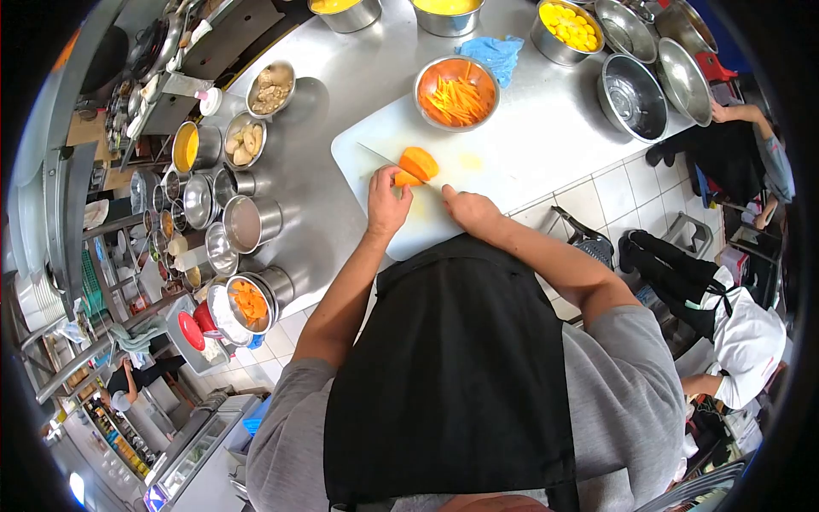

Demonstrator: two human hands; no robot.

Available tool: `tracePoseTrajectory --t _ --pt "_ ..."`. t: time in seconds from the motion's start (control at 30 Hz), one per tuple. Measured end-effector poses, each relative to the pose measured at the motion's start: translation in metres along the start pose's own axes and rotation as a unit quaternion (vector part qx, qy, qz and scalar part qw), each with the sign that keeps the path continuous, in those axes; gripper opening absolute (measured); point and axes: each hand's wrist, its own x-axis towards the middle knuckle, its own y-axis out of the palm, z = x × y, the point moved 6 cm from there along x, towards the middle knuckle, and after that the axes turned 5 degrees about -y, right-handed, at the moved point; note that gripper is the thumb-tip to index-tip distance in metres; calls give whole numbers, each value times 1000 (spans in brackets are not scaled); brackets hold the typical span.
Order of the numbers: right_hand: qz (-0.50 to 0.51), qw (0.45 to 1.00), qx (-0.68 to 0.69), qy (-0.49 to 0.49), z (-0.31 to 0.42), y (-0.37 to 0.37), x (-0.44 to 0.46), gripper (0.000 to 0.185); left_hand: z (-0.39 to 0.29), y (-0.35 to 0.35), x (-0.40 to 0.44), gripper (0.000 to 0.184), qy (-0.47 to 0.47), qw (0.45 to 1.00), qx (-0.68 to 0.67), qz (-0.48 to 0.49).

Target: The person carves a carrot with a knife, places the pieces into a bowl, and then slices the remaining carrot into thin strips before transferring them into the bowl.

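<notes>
A thick orange piece of carrot (419,161) lies on the white cutting board (358,162), with a knife (375,154) across it. The blade points to the upper left and seems to part the carrot in two. My left hand (390,205) is closed at the near part of the carrot, fingertips bent against it. My right hand (473,212) is wrapped around the knife's handle, mostly hidden by the fingers. Just beyond, on the board's far edge, a metal bowl (424,113) holds orange carrot strips (461,96).
A blue cloth (495,56) lies behind the bowl. Bowls with yellow contents (567,30) and several metal bowls (633,98) stand at the back right. Pots and bowls, one with peeled pieces (245,143), line the left. Other people (738,333) stand to the right; another person is lower left.
</notes>
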Motion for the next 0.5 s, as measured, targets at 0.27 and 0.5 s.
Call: tracePoseTrajectory --t 0.27,0.5 --pt "-43 999 -19 -18 8 -13 -17 22 2 -2 1 40 -21 999 -28 -16" --pt "-28 998 -53 -2 25 -48 -78 24 4 -2 -1 40 -2 1000 -10 -13"
